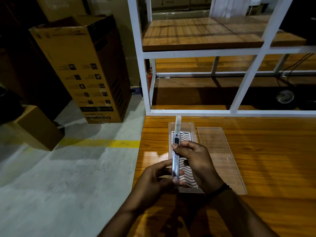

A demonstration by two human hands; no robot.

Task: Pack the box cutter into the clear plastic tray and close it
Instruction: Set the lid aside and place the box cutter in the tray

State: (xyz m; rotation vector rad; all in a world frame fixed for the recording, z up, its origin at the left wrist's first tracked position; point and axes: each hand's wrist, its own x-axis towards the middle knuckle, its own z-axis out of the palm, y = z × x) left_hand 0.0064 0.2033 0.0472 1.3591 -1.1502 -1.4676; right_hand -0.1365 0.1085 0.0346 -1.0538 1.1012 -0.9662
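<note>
From the head camera I look down on a glossy wooden desk (256,159) whose left edge runs beside a pale concrete floor (59,177).

Both of my hands are raised above the near-left part of the desk, and between them they hold the box cutter (176,151). It is a slim metal tool, standing nearly upright and tilted slightly, with its blade pushed out and pointing away from me toward the desk's far edge. My left hand (153,178) grips the lower end of the handle, with the fingers curled around it from the left. My right hand (196,161) is closed on the middle of the handle from the right, the thumb pressed across the front near the dark slider. A dark band circles my right wrist.

Directly under the cutter lies the clear plastic tray (186,127), open, its long side running from near me toward the far edge. It sits close to the desk's left edge and has a white wavy-patterned insert (188,137) in its bottom. Just beside it on the right, flat on the desk, lies the clear lid (220,154). I cannot tell if the two touch.

At the desk's far edge stands a white metal shelf frame (242,82) with wooden boards. On the floor to the left stand a tall cardboard box (85,69) and a smaller one (39,127), and a yellow line (102,143) crosses the concrete.
</note>
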